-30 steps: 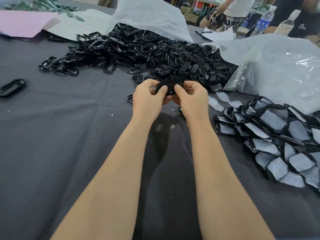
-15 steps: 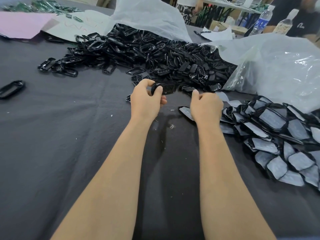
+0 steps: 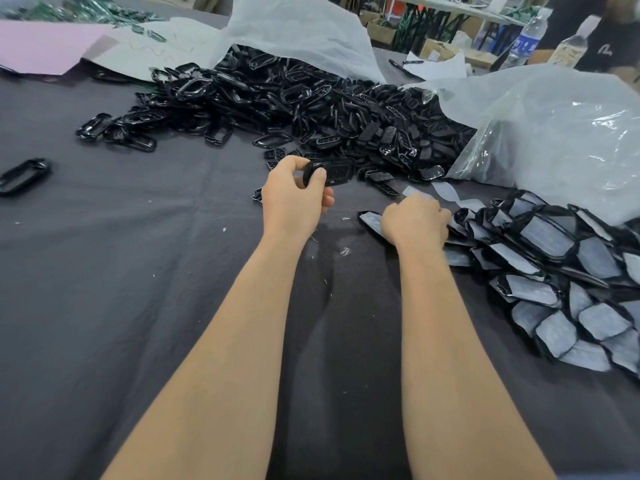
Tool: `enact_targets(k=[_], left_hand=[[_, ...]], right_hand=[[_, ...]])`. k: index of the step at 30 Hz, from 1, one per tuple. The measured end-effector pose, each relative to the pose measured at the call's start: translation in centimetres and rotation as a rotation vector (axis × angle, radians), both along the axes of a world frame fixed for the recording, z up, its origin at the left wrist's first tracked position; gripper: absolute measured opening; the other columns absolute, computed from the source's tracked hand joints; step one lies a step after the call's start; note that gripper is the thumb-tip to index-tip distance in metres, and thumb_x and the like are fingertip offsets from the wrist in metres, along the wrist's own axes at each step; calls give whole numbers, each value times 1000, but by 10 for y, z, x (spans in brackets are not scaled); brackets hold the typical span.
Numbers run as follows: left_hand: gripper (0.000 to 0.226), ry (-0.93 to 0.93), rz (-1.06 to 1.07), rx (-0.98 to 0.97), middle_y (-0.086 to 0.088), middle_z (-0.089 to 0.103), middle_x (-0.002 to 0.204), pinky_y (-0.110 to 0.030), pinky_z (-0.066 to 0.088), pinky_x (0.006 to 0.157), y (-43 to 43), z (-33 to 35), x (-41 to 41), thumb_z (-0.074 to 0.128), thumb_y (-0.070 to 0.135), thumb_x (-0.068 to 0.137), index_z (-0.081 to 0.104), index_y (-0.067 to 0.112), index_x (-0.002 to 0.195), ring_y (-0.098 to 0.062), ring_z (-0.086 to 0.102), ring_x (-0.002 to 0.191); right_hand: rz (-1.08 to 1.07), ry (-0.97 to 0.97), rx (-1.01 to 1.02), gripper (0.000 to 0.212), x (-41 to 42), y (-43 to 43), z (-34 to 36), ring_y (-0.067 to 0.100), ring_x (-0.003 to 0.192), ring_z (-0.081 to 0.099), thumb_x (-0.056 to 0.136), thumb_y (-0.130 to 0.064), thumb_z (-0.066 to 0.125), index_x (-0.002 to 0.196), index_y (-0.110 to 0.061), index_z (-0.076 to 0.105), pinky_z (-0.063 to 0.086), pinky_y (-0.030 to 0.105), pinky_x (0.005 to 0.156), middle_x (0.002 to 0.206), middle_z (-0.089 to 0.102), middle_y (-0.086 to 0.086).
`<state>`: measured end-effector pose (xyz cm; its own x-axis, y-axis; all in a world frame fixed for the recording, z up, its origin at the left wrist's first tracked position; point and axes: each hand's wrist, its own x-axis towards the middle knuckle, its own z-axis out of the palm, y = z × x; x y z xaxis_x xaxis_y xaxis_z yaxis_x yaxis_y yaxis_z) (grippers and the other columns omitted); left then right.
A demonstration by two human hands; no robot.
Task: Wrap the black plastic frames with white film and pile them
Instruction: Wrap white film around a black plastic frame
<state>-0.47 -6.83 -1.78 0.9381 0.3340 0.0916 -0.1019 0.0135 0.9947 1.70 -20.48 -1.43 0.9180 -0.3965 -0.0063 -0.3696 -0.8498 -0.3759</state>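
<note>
Pinching glossy oval frame (image 3: pixel 333 172) in left hand (image 3: pixel 294 200).

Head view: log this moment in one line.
left hand holds frame | right hand at edge of wrapped pile, grip unclear | loose frames behind

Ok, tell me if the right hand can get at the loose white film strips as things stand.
Probably yes: the right hand sits right beside the white film strips, which lie uncovered on the cloth; nothing stands between.
</note>
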Motion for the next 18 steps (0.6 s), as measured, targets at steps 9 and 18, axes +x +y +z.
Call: enact_targets(k=[9,18], left_hand=[[5,11,22,6,-1,63,69,-17,51,53,-1,0,4,52,10,97,52,13,102,-1,58,50],[21,9,58,-16,-3,63,73,-19,54,58,-1,-3,9,50,9,97,53,5,118,-3,59,53]], right_hand=[[136,-694,605,20,0,11,10,1,79,52,94,-6,48,112,-11,56,40,7,73,94,58,-7],[178,-544,1320,16,0,24,11,10,72,68,91,6,52,89,-9,56,57,25,74,80,61,4]])
